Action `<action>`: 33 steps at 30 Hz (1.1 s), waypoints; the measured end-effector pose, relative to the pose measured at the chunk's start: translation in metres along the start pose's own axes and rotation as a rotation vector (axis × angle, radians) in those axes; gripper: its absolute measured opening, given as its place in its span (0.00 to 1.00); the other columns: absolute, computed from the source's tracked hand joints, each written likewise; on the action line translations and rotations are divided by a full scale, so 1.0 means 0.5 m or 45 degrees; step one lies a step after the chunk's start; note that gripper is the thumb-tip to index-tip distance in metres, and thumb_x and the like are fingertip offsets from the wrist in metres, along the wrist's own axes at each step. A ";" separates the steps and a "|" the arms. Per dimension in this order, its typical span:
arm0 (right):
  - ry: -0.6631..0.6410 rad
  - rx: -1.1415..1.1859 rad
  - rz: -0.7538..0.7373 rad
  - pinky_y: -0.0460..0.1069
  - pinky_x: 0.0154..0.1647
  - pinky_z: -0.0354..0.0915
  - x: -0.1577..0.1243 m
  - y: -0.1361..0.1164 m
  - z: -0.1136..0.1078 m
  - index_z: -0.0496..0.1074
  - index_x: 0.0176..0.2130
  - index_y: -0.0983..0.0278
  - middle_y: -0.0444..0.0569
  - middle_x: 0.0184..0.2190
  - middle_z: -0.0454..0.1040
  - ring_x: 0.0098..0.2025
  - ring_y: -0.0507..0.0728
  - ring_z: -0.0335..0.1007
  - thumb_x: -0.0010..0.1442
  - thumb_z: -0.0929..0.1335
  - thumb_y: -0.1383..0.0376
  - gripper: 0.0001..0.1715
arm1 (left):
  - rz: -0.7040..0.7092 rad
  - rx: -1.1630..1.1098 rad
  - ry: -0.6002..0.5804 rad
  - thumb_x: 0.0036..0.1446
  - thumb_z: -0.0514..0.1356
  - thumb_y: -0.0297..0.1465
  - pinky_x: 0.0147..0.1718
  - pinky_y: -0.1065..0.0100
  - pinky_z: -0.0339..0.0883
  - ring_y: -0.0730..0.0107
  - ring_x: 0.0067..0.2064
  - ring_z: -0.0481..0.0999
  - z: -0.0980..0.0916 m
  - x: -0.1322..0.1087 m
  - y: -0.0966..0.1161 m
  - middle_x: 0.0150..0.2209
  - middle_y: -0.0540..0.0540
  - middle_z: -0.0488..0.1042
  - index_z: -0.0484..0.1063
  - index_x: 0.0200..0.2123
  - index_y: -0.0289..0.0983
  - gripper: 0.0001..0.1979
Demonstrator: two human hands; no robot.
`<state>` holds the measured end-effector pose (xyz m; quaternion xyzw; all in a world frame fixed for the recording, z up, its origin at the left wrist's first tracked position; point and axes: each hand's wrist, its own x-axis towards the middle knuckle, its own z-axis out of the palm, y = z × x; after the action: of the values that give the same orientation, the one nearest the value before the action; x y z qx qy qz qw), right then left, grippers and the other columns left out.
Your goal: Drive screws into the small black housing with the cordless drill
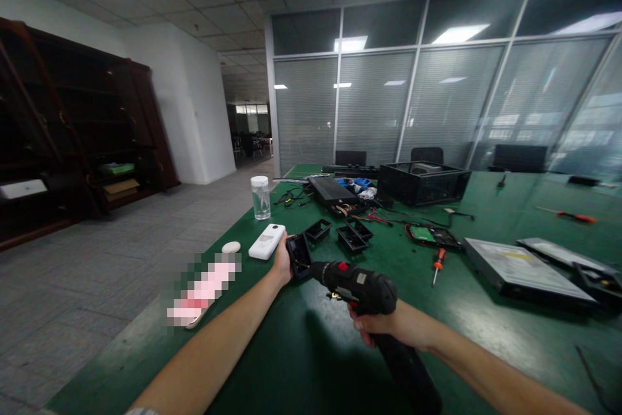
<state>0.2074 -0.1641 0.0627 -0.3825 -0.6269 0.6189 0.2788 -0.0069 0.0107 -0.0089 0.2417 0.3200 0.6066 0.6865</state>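
My left hand is closed on the near side of a small black plastic box, which is tilted up with its open side towards me. My right hand grips the handle of a black cordless drill. The drill's chuck points left at the box, and its tip is at the box's right side; I cannot tell whether it touches. Just behind the held box, similar black plastic boxes sit on the green table.
Left of my hands are a white power bank, a round white case and a lidded clear jar. An orange screwdriver, a circuit board and an optical drive lie right. Behind stands a black metal case.
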 end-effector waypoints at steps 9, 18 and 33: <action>-0.006 0.033 -0.011 0.47 0.27 0.61 0.000 0.008 -0.003 0.66 0.31 0.66 0.40 0.23 0.66 0.23 0.50 0.65 0.47 0.72 0.61 0.15 | -0.040 0.001 -0.018 0.50 0.57 0.47 0.27 0.65 0.67 0.64 0.24 0.74 0.002 -0.001 0.002 0.24 0.48 0.72 0.68 0.32 0.37 0.19; 0.006 0.037 -0.001 0.48 0.28 0.61 0.000 0.003 -0.001 0.66 0.31 0.65 0.40 0.23 0.66 0.24 0.50 0.65 0.45 0.73 0.59 0.18 | -0.043 -0.006 0.001 0.52 0.56 0.46 0.26 0.65 0.66 0.65 0.24 0.74 0.006 -0.004 0.004 0.24 0.48 0.72 0.68 0.31 0.37 0.17; 0.010 -0.008 0.012 0.48 0.28 0.61 -0.002 -0.001 0.000 0.65 0.30 0.66 0.40 0.22 0.66 0.24 0.51 0.64 0.45 0.73 0.57 0.18 | -0.034 0.045 0.007 0.50 0.56 0.47 0.25 0.64 0.66 0.63 0.24 0.73 0.003 0.001 0.001 0.23 0.49 0.72 0.68 0.31 0.37 0.17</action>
<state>0.2076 -0.1648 0.0634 -0.3889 -0.6258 0.6167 0.2770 -0.0064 0.0112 -0.0076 0.2477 0.3358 0.5922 0.6893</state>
